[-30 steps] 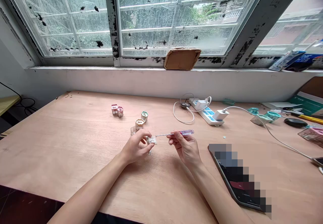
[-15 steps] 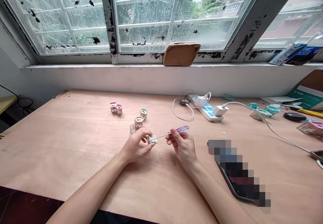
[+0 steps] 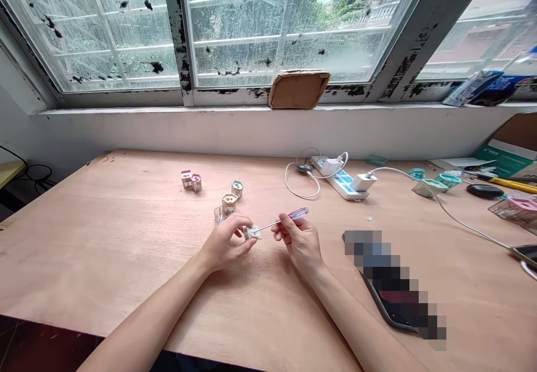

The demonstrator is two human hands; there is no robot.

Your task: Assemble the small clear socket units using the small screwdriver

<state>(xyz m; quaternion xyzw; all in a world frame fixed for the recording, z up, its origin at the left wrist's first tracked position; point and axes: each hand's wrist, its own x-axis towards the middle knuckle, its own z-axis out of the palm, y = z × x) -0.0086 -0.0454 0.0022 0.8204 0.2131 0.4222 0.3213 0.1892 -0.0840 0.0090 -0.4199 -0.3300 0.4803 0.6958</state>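
Observation:
A small whitish pencil sharpener piece (image 3: 254,232) is pinched between the thumb and fingers of my left hand (image 3: 227,241). My right hand (image 3: 300,241) grips a screwdriver (image 3: 298,213) with a clear purple handle. Its thin shaft points left, and the tip is at the sharpener piece; whether it sits on a screw is too small to tell. Just beyond my left hand stand a sharpener with an orange-brown top (image 3: 229,201), a green-topped sharpener (image 3: 237,188) and a clear open container (image 3: 218,214), partly hidden by my fingers.
Two reddish-pink sharpeners (image 3: 191,180) stand further left. A white power strip (image 3: 342,179) with plugged chargers and cables lies at the back. A phone (image 3: 392,310) is right of my right arm. Teal sharpener parts (image 3: 448,181), a black mouse (image 3: 484,191) and a pink-topped clear box (image 3: 518,207) lie far right.
The screwdriver handle has moved slightly left and its shaft tilts a little more steeply toward the sharpener piece. My left hand keeps its hold. The whole view has shifted slightly.

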